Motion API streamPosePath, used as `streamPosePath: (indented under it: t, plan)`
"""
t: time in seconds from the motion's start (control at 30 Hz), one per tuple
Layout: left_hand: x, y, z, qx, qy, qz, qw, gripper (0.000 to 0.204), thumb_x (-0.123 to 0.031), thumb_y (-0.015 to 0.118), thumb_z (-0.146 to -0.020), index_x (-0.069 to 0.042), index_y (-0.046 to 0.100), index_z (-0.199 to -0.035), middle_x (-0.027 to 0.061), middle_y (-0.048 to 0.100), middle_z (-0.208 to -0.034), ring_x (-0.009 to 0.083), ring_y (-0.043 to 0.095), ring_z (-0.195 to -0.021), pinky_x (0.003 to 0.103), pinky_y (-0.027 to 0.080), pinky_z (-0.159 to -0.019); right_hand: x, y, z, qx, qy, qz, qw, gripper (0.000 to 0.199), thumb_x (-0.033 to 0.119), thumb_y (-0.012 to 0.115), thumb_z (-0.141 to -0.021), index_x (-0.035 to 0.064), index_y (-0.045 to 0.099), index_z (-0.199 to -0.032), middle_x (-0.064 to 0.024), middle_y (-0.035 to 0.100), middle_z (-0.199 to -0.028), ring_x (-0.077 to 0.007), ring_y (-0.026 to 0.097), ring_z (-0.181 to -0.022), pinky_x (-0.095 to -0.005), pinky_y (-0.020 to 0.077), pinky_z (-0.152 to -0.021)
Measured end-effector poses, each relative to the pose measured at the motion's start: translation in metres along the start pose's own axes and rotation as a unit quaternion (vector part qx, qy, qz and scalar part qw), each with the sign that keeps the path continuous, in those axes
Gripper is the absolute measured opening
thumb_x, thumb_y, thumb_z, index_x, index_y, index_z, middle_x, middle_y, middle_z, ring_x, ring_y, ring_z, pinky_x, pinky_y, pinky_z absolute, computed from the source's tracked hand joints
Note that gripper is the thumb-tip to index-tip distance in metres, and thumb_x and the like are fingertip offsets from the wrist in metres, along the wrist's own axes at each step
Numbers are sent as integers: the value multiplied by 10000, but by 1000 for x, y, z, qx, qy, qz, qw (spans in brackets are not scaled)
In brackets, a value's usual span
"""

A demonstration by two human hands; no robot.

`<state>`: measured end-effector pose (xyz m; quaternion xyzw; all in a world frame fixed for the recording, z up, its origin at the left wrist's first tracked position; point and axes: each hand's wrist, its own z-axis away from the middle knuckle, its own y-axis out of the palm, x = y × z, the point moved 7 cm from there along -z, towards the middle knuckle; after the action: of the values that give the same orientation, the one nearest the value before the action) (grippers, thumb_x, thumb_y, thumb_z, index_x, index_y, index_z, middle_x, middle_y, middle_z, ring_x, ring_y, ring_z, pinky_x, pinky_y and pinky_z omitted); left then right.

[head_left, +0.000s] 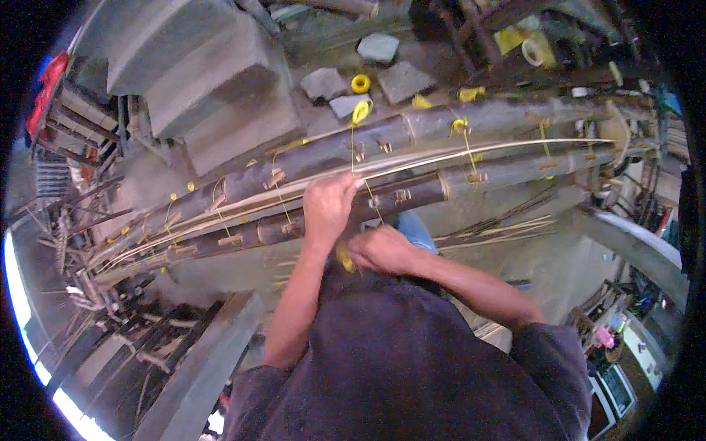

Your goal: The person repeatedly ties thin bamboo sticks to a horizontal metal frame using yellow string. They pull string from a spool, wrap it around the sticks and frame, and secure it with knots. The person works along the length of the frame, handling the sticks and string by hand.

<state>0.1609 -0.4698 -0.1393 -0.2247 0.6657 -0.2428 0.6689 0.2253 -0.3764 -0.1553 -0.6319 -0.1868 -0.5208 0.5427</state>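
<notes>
Two long bamboo poles lie side by side across the view, a far pole [316, 153] and a near pole [423, 192], with small wooden pegs and yellow strings along them. Pale thin strips [441, 159] run lengthwise between the poles. My left hand [328, 207] is closed, its fingertips pinching where the strips cross a yellow string [374, 205]. That string stretches from the far pole over the near one toward my right hand [386, 250], whose fingers are curled. A blurred yellow bundle [345, 259] is by its fingertips; it appears to be string. The fingers partly hide the grip.
Concrete steps [213, 81] rise at the far left. Beyond the poles lie stone blocks [404, 81] and a yellow ring-shaped roll [360, 83]. Loose thin sticks [507, 229] are on the floor at right. A concrete beam [195, 375] stands at lower left.
</notes>
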Motion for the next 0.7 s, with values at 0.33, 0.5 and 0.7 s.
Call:
streamPosePath:
  t: [0.33, 0.5, 0.7]
  plan:
    - [131, 19, -199, 18, -152, 231, 961, 217, -337, 571, -887, -128, 538, -839, -3, 458, -696, 124, 409, -577, 278, 364, -536, -7, 21, 1, 99, 32, 80, 991, 174, 221, 576, -831, 65, 610, -900, -155, 667, -937, -321, 658, -895, -444, 552, -713]
    - [94, -151, -267, -99, -220, 258, 936, 622, -646, 459, -907, -69, 585, -1105, 59, 493, -836, 143, 492, -705, 302, 434, -689, 41, -4, 53, -71, 81, -55, 993, 607, 32, 638, -760, 65, 457, -1339, -142, 423, -1360, -327, 437, -1267, -392, 457, -958]
    - [120, -151, -158, 83, 22, -47, 995, 586, -496, 534, -933, -33, 552, -1293, 153, 593, -1288, 300, 544, -1212, 397, 411, -1028, -24, 144, -23, -239, 294, -350, 857, 519, 82, 657, -843, 24, 479, -1327, -137, 463, -1357, -252, 462, -1257, -347, 424, -993]
